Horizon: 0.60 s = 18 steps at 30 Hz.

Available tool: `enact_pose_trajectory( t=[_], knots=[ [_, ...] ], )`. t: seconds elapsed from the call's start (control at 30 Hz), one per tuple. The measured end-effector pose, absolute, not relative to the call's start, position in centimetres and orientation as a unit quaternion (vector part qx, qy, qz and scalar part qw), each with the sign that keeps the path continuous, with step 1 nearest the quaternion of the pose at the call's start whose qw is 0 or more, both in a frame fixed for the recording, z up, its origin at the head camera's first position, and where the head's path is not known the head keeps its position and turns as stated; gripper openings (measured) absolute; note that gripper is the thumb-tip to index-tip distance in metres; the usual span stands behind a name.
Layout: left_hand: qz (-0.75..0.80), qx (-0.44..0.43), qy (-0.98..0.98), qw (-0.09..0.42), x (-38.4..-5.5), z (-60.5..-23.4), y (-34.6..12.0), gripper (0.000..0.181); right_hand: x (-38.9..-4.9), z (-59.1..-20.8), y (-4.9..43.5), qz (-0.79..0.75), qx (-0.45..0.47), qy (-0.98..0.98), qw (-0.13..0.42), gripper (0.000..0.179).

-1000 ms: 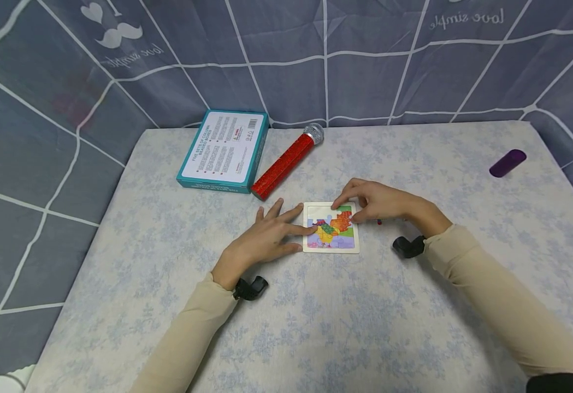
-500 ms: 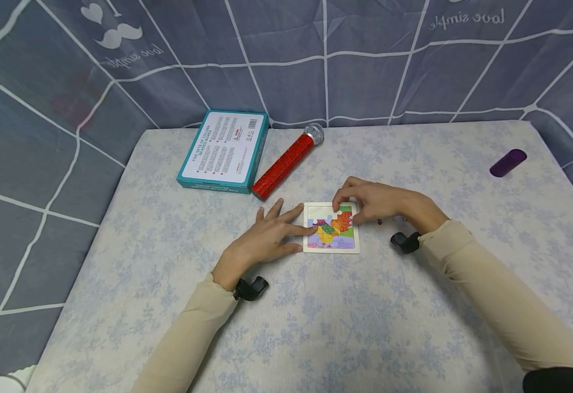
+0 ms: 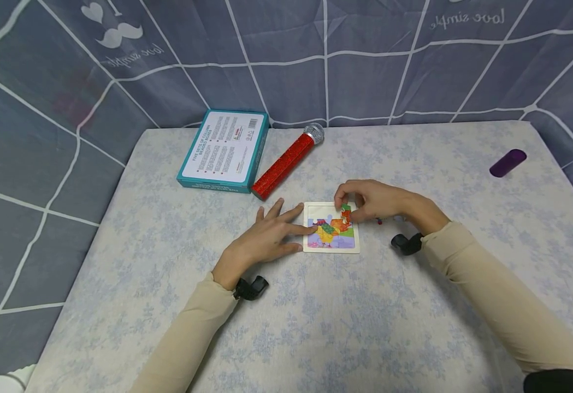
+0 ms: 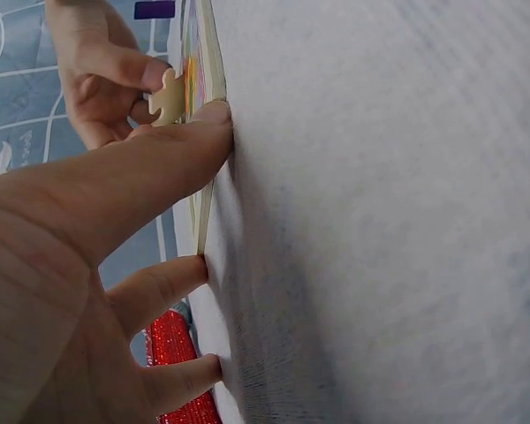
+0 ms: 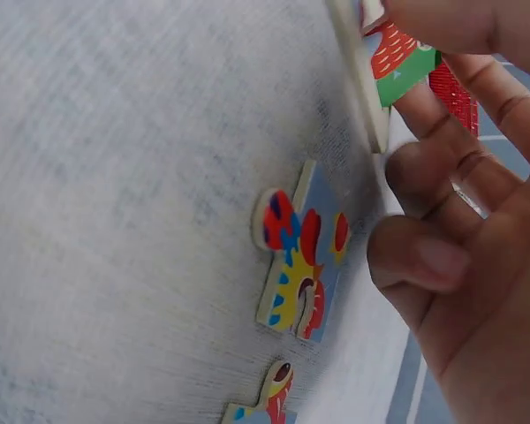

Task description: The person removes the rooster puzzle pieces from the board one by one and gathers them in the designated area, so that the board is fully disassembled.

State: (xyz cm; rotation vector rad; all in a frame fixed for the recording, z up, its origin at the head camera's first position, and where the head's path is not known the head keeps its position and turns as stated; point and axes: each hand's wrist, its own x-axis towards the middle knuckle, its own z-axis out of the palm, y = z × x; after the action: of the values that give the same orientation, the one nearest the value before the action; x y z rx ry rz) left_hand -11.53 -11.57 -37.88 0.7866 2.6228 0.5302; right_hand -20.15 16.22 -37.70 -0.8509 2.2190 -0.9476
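Note:
A small square jigsaw puzzle with a pale frame (image 3: 332, 251) lies on the table, showing a colourful bird. My right hand (image 3: 377, 201) pinches a green and orange-red puzzle piece (image 3: 346, 214) between thumb and fingers, tilted up over the puzzle's upper right. In the left wrist view that puzzle piece (image 4: 168, 97) shows its pale wooden back. My left hand (image 3: 261, 237) spreads its fingers at the frame's left side, one fingertip resting on the picture and the thumb at the edge. Loose puzzle pieces (image 5: 305, 265) lie beneath the right hand, mostly hidden from the head view.
A teal-edged box (image 3: 224, 146) and a red glittery microphone (image 3: 286, 164) lie behind the left hand. Far right on the table is a dark purple cylinder (image 3: 508, 163). A grey-blue curtain with white lines (image 3: 291, 87) hangs along the back.
My right hand has lifted the green and orange-red piece from the puzzle's upper right and tilted it, baring pale board there. The left hand has stayed in place.

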Motion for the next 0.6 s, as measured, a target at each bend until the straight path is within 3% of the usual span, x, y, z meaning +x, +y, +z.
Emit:
enact_pose_trajectory(
  t=[0.6],
  knots=[
    [0.188, 0.279, 0.926, 0.173, -11.48, -37.76, -11.54, 0.049, -20.34, -37.72, 17.21, -0.415, -0.273, 0.831, 0.252, 0.013]
  ],
)
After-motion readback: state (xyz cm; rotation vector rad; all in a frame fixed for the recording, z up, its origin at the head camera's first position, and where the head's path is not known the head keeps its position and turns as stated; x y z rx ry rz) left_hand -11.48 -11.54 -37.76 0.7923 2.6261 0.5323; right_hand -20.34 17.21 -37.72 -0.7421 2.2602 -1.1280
